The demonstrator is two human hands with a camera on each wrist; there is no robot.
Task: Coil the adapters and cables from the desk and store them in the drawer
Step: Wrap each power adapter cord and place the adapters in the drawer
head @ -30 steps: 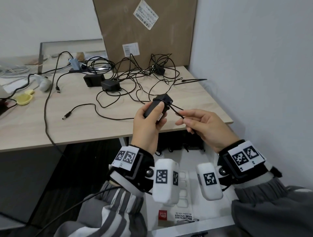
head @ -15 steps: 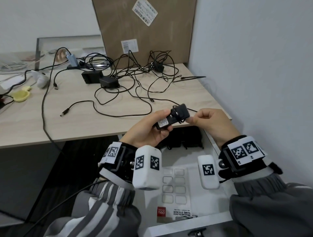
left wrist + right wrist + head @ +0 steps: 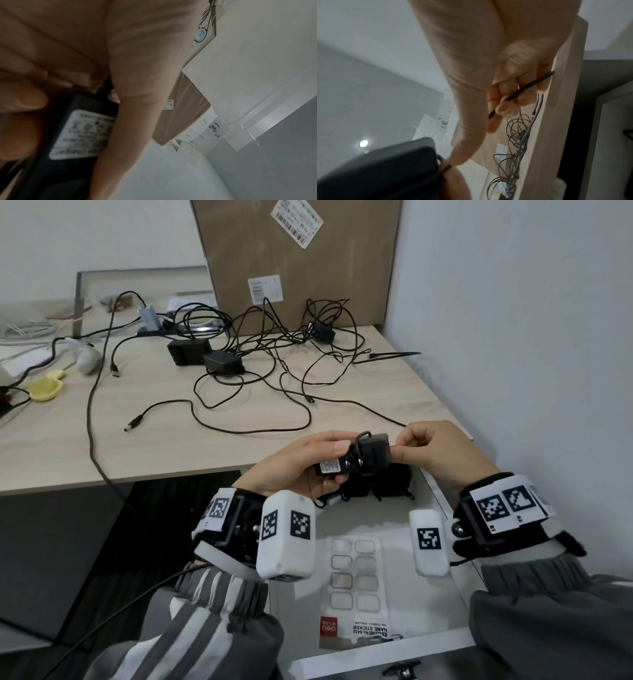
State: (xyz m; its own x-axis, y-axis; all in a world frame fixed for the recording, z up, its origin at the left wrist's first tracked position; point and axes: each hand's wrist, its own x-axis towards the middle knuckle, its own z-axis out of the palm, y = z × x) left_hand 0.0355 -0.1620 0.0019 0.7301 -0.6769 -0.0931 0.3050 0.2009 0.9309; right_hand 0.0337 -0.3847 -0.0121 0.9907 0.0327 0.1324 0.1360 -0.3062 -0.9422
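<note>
Left hand (image 3: 294,470) grips the adapter (image 3: 356,460); right hand (image 3: 435,453) pinches its cable (image 3: 522,93). The brick looks rigid, the cord limp; best held near the brick

Matt black plastic adapter (image 3: 370,455) with paper label, pale wood-grain desk (image 3: 219,446), brown cardboard box (image 3: 298,261).

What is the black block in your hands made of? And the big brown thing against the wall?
The black adapter looks like hard matte plastic: smooth dull shell, printed label. The brown box looks like cardboard: flat, dull brown, shipping stickers stuck on.
</note>
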